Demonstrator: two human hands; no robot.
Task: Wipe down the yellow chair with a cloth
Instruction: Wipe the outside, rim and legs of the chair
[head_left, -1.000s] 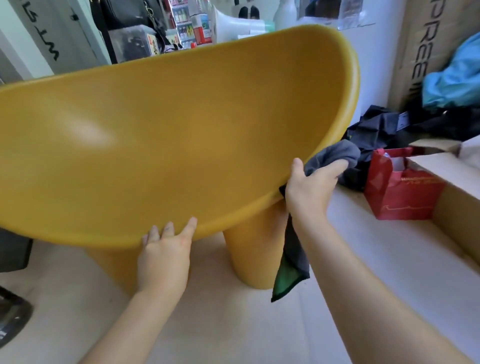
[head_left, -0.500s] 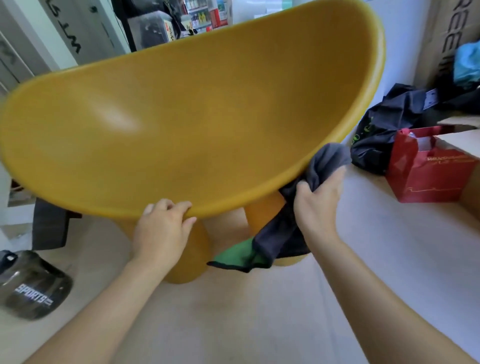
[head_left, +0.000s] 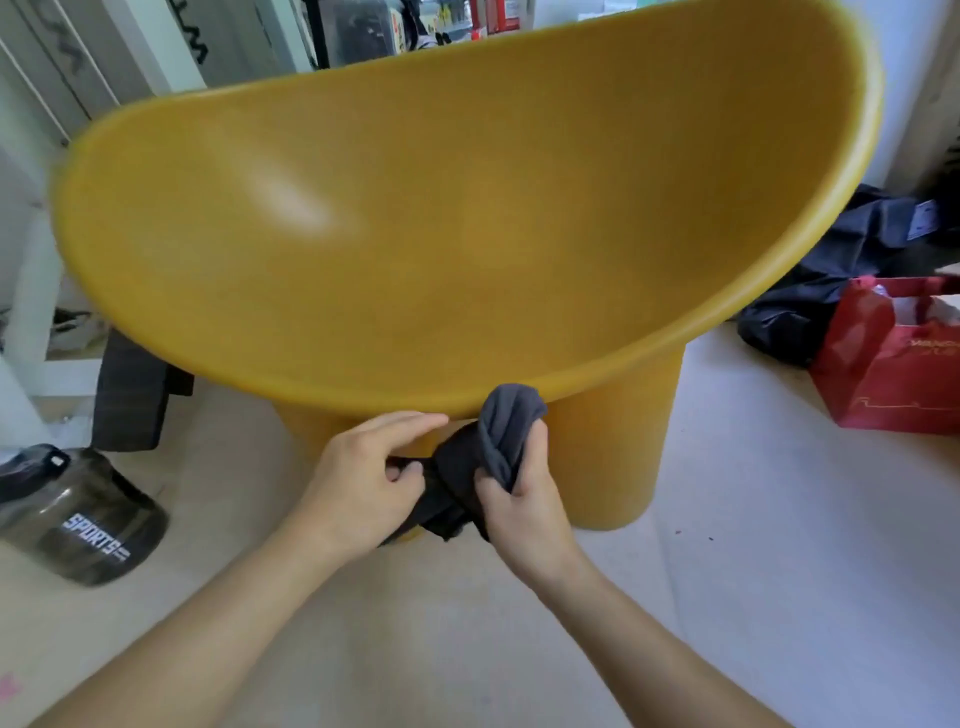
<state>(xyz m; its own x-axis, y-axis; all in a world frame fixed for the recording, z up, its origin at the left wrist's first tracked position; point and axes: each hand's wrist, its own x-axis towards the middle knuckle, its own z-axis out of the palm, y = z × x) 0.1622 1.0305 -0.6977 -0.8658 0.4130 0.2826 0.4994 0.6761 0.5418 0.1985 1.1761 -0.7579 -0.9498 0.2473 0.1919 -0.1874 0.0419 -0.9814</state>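
The left hand (head_left: 363, 483) lets go of the front rim of the yellow chair (head_left: 467, 234) and now pinches the cloth (head_left: 498, 436) just beside the right hand (head_left: 524, 499). The right hand brings the cloth from the rim's 4 o'clock stretch to about 6 o'clock, where both hands meet. The cloth, which hung loose with its green side showing, is now bunched between them and shows only grey.

Dark jug (head_left: 78, 519), lower left: white block capitals "SPORTS" on its side, with a smaller line beneath that is too blurred to read. Red bag (head_left: 883, 364), right: light lettering, cut off and illegible. Grey panel (head_left: 67, 52), upper left: black marks, unreadable.
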